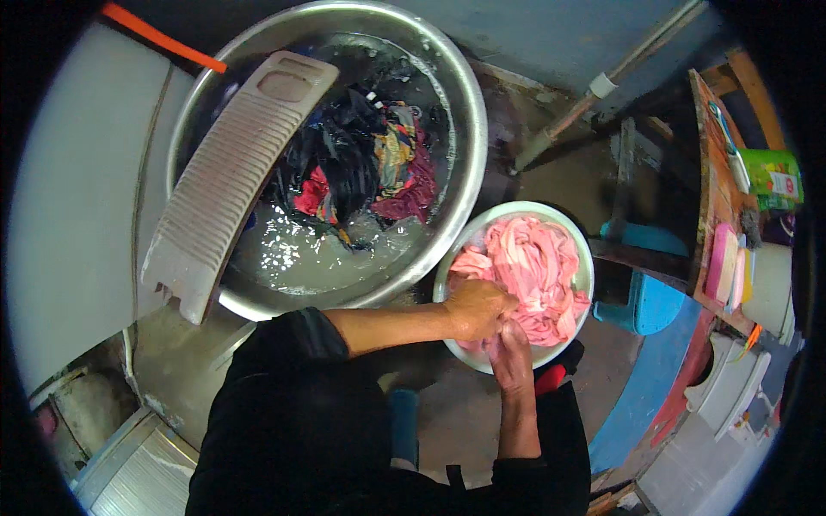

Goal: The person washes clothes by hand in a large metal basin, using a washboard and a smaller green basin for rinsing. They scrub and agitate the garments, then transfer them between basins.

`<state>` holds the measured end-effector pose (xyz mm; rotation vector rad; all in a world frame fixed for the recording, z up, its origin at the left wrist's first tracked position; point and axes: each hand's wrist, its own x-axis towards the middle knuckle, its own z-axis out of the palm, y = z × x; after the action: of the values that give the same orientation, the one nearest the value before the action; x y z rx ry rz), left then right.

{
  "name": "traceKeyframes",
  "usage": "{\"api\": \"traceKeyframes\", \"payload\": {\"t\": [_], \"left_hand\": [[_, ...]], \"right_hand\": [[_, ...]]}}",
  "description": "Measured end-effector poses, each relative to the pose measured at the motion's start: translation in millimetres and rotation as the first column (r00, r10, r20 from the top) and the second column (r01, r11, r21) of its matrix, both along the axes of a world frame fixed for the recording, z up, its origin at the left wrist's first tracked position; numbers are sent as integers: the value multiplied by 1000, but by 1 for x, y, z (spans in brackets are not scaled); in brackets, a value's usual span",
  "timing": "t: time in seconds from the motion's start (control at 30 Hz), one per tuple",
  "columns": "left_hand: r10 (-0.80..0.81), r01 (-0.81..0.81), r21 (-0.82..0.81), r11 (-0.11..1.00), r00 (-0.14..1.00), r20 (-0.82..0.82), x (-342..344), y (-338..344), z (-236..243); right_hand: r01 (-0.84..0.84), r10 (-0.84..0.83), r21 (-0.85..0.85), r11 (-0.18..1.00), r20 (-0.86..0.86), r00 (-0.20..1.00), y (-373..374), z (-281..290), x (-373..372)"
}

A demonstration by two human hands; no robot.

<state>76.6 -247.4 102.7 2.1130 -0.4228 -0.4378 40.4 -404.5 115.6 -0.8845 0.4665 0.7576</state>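
A white basin (588, 258) holds a bunched, wet pink cloth (538, 262). Over its near left part my two hands meet, wrists bent inward. My left hand (482, 308) is closed in a fist on a fold of the cloth. Against it my right hand (512, 354) pinches the same cloth, most of the gripped part hidden by the fingers. Up and to the left stands a large metal tub (471, 129) of water with dark, red and patterned clothes (344, 163) soaking in it. A ribbed washboard (232, 172) leans across the tub's left side.
An orange hose (163, 36) reaches the tub's rim. A pipe (594, 95) slants down behind the basin. To the right are a blue plastic container (645, 303) and a wooden shelf (701, 172) with a green pouch (770, 176) and brushes. A white panel (77, 189) borders the left.
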Motion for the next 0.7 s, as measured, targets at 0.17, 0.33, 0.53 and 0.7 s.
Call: {"api": "traceKeyframes", "payload": {"t": [0.17, 0.33, 0.53, 0.7], "left_hand": [[-112, 40, -324, 945, 972, -208, 9, 41, 2], [263, -255, 74, 964, 956, -131, -19, 185, 23], [637, -284, 870, 402, 770, -43, -95, 299, -62], [707, -298, 921, 251, 706, 36, -126, 347, -155]], "right_hand": [[-166, 195, -328, 930, 57, 979, -31, -28, -21], [-274, 717, -950, 150, -86, 692, -74, -43, -30], [59, 953, -976, -212, -193, 233, -94, -91, -37], [-1, 900, -924, -383, -374, 222, -96, -112, -35]]}}
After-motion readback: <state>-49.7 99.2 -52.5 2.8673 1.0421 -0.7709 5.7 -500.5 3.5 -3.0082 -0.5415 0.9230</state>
